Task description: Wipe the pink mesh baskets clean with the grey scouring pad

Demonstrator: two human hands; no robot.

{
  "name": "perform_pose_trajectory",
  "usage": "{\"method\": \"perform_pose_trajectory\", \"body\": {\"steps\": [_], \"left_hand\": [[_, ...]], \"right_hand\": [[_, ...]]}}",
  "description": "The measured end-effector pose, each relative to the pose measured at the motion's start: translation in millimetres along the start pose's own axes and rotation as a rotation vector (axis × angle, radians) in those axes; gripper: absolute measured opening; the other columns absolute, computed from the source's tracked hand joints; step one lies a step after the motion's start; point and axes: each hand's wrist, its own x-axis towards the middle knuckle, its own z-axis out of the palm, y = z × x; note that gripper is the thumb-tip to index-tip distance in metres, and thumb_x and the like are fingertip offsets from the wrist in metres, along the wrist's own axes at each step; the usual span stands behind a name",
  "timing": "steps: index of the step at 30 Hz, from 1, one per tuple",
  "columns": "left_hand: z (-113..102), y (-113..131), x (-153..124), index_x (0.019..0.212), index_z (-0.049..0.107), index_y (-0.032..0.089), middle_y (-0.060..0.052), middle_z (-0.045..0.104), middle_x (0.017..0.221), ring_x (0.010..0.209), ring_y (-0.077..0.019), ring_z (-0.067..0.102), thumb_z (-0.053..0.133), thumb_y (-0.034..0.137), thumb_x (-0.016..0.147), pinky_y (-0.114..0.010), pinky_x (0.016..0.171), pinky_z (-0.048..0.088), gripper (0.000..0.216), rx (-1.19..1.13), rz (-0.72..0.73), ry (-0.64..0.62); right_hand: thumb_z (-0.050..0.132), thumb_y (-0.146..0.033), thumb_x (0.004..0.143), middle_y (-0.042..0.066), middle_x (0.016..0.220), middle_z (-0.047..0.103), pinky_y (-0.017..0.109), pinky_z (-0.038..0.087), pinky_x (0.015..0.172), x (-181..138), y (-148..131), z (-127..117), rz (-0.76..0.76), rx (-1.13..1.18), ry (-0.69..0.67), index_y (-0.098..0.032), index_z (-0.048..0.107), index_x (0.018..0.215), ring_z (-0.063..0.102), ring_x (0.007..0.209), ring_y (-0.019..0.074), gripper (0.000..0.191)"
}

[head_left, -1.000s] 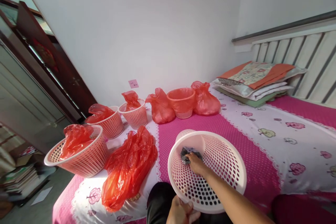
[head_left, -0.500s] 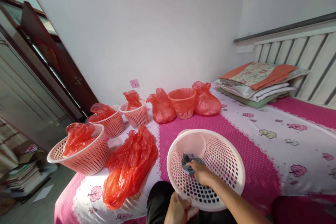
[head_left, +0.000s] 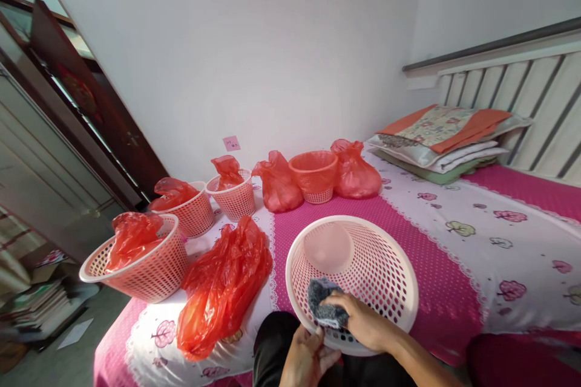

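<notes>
The basket (head_left: 329, 248), at lower centre of the frame, was pale pinkish-white plastic, its side walls perforated, its base a plain disc; it lay tilted, mouth toward the viewer. The right hand (head_left: 358, 317) pinched a bunched grey-blue cloth (head_left: 323, 302) inside, near the rim. The left hand (head_left: 306, 354) gripped the rim at bottom centre. Left of centre, a pink note (head_left: 231, 143) on the wall bore dark marks, too small to read.

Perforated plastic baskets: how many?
5: held basket in front; near basket, middle basket and far basket at left; red-bagged basket near the wall. Red bags could hide more.
</notes>
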Motion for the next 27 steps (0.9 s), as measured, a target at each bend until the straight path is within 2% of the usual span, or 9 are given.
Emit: {"method": "perform_pose_trajectory", "body": {"steps": [5, 7, 10, 13, 15, 18, 22, 25, 27], "left_hand": [[-1, -3, 0, 0.109, 0.077, 0.015, -0.014, 0.085, 0.097, 0.081, -0.0271, 0.081, 0.095, 0.056, 0.076, -0.039, 0.084, 0.062, 0.055, -0.022, 0.008, 0.003], [1, -4, 1, 0.107, 0.077, 0.017, -0.013, 0.085, 0.096, 0.082, -0.0281, 0.082, 0.096, 0.061, 0.072, -0.041, 0.085, 0.063, 0.059, -0.015, 0.022, 0.012], [6, -4, 3, 0.1, 0.076, 0.018, -0.011, 0.085, 0.09, 0.086, -0.0301, 0.083, 0.099, 0.065, 0.063, -0.041, 0.085, 0.064, 0.064, 0.002, 0.056, 0.084], [10, 2, 0, 0.097, 0.074, 0.019, -0.01, 0.084, 0.087, 0.09, -0.0312, 0.083, 0.099, 0.068, 0.06, -0.041, 0.086, 0.064, 0.067, 0.038, 0.059, 0.097], [13, 9, -4, 0.099, 0.072, 0.019, -0.011, 0.085, 0.089, 0.091, -0.0307, 0.083, 0.097, 0.069, 0.064, -0.04, 0.087, 0.063, 0.066, 0.083, 0.052, 0.075], [19, 21, -11, 0.102, 0.07, 0.019, -0.011, 0.085, 0.091, 0.092, -0.03, 0.083, 0.091, 0.07, 0.073, -0.039, 0.087, 0.062, 0.062, 0.159, 0.082, 0.08], [31, 37, -16, 0.092, 0.069, 0.022, -0.01, 0.084, 0.086, 0.093, -0.0327, 0.083, 0.087, 0.074, 0.073, -0.041, 0.083, 0.062, 0.058, 0.262, 0.132, 0.143], [36, 48, -18, 0.087, 0.07, 0.023, -0.01, 0.084, 0.085, 0.094, -0.0333, 0.082, 0.084, 0.082, 0.07, -0.039, 0.079, 0.061, 0.063, 0.325, 0.182, 0.167], [37, 53, -20, 0.093, 0.072, 0.022, -0.01, 0.084, 0.085, 0.094, -0.0325, 0.081, 0.083, 0.087, 0.066, -0.038, 0.079, 0.061, 0.071, 0.329, 0.217, 0.152]], "right_hand": [[0.047, -0.007, 0.077, 0.005, 0.115, 0.078, 0.035, 0.052, 0.101, -23, -22, -10, -0.08, -0.046, -0.043, -0.025, 0.082, 0.109, 0.072, 0.11, 0.0223, 0.052], [0.047, -0.006, 0.079, 0.005, 0.11, 0.077, 0.033, 0.053, 0.093, -31, -27, -12, -0.086, -0.117, -0.054, -0.024, 0.081, 0.104, 0.073, 0.102, 0.0216, 0.046], [0.044, -0.002, 0.081, 0.006, 0.106, 0.077, 0.033, 0.054, 0.092, -45, -24, -13, -0.121, -0.281, -0.025, -0.024, 0.078, 0.1, 0.073, 0.1, 0.0219, 0.044], [0.041, 0.003, 0.08, 0.008, 0.111, 0.079, 0.037, 0.056, 0.096, -61, -7, -12, -0.166, -0.503, 0.036, -0.024, 0.077, 0.104, 0.074, 0.105, 0.0242, 0.051], [0.038, 0.007, 0.079, 0.01, 0.123, 0.079, 0.041, 0.056, 0.102, -69, 8, -10, -0.213, -0.636, 0.099, -0.024, 0.075, 0.118, 0.074, 0.115, 0.0258, 0.061], [0.044, 0.007, 0.074, 0.007, 0.123, 0.08, 0.042, 0.054, 0.106, -76, 22, -2, -0.266, -0.763, 0.228, -0.025, 0.073, 0.123, 0.075, 0.117, 0.0259, 0.065], [0.052, 0.003, 0.074, 0.006, 0.124, 0.08, 0.041, 0.049, 0.108, -74, 23, 9, -0.434, -0.893, 0.403, -0.023, 0.067, 0.13, 0.074, 0.118, 0.0264, 0.064], [0.05, 0.004, 0.079, 0.004, 0.116, 0.08, 0.039, 0.049, 0.101, -71, 16, 16, -0.408, -0.869, 0.487, -0.025, 0.068, 0.12, 0.074, 0.107, 0.0238, 0.053], [0.047, 0.006, 0.078, 0.002, 0.112, 0.08, 0.037, 0.048, 0.099, -69, 10, 18, -0.382, -0.817, 0.482, -0.025, 0.067, 0.114, 0.074, 0.102, 0.0221, 0.052]]}}
